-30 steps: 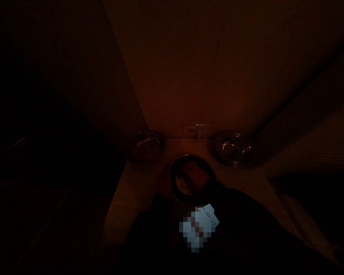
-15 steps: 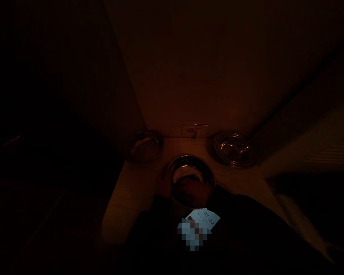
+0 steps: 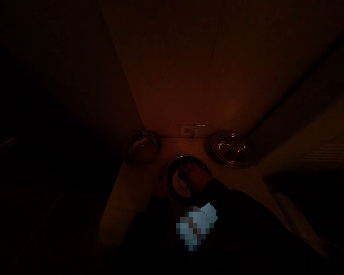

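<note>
Both my hands at a metal bowl in near-darkness, with the risk of a slip.
My right hand (image 3: 196, 177) reaches down inside the bowl (image 3: 185, 156), fingers bent toward its floor; whether they are closed on anything I cannot tell. My left hand (image 3: 159, 185) lies against the outer left wall, its hold (lost in shadow) equally unreadable. The bowl sits mid-table between my forearms; should I press off-centre while the left steadies it poorly, it could skid or tip. Close to its near rim glows a lit panel (image 3: 196, 225), which a sliding bowl might knock. Farther back, a left dish (image 3: 143, 133) and a right-hand stack of dishes (image 3: 232, 133) could be struck if it shot across the wooden table (image 3: 123, 206).
</note>
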Motion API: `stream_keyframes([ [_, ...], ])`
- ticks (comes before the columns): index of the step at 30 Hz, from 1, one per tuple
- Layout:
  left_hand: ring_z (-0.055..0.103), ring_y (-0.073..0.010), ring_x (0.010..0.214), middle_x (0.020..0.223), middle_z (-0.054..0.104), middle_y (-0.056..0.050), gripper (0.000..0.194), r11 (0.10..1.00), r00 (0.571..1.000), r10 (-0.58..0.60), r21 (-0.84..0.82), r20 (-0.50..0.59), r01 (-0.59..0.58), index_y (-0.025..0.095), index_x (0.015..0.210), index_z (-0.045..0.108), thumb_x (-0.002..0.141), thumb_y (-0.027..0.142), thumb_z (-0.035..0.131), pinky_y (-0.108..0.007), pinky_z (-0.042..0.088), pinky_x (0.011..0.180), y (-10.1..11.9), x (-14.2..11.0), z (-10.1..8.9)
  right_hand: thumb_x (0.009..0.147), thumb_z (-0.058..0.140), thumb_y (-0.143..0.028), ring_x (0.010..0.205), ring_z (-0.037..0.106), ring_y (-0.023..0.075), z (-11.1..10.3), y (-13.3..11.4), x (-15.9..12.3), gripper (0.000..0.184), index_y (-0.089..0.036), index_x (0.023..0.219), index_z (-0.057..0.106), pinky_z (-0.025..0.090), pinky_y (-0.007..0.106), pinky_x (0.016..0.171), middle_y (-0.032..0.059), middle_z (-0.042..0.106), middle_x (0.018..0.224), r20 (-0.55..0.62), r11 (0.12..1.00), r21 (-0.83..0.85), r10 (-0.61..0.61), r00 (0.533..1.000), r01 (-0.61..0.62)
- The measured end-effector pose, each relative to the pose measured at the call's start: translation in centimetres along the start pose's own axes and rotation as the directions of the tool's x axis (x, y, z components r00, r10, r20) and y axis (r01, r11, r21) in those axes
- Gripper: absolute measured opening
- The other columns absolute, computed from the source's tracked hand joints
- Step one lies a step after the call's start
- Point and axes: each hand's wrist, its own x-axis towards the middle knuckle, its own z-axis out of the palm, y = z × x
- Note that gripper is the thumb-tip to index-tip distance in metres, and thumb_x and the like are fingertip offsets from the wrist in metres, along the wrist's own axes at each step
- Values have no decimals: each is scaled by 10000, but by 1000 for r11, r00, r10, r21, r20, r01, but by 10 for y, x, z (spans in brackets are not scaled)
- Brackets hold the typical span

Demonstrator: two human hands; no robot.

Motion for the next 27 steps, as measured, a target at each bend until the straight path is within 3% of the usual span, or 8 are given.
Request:
stream_keyframes([
  [4,570,-221,1188,1246,635,-109,339,1000,1000,-16,-8,-9,16,123,1146,662,871,220,489,-354,411,1044,2,0,2,836,512,-147,1137,490,311,1,-13,-3,378,-60,1197,585,412,435,957,189,578,1194,27,999,-12,-37,999,37],
  [9,594,-230,1151,1210,657,-106,334,1000,1000,-5,20,1,5,125,1138,667,871,240,504,-368,429,1026,4,-1,0,766,592,-151,1161,509,227,2,-19,-14,388,-194,1148,639,445,319,927,71,612,1212,125,978,40,-209,970,206],
  [14,606,-210,1135,1175,680,-70,283,999,1000,-30,-12,-4,30,172,1065,701,854,229,521,-336,446,1010,13,-5,0,816,495,-108,1168,505,275,0,-5,-19,423,-99,1232,572,432,419,950,182,569,1250,58,996,-1,-88,994,89],
  [20,615,-220,1120,1166,683,-83,285,1000,1000,-9,9,2,9,158,1054,704,845,212,517,-356,438,1018,13,-4,1,801,564,-159,1154,525,220,5,-14,-19,370,-197,1163,626,438,321,951,79,610,1216,115,984,12,-176,978,176],
  [24,620,-210,1110,1164,685,-74,276,1000,1000,-17,21,4,17,172,1045,707,852,207,513,-352,440,1012,10,-3,0,823,532,-171,1164,513,280,4,-17,-15,421,-107,1238,565,458,382,923,162,576,1243,73,996,-25,-85,994,87],
  [27,624,-221,1100,1157,684,-102,292,1000,1000,1,6,16,-1,137,1061,700,855,204,503,-364,439,1008,10,-3,0,797,559,-166,1135,534,274,3,-18,-17,380,-125,1170,614,462,374,922,142,609,1199,115,989,-18,-143,983,146],
])
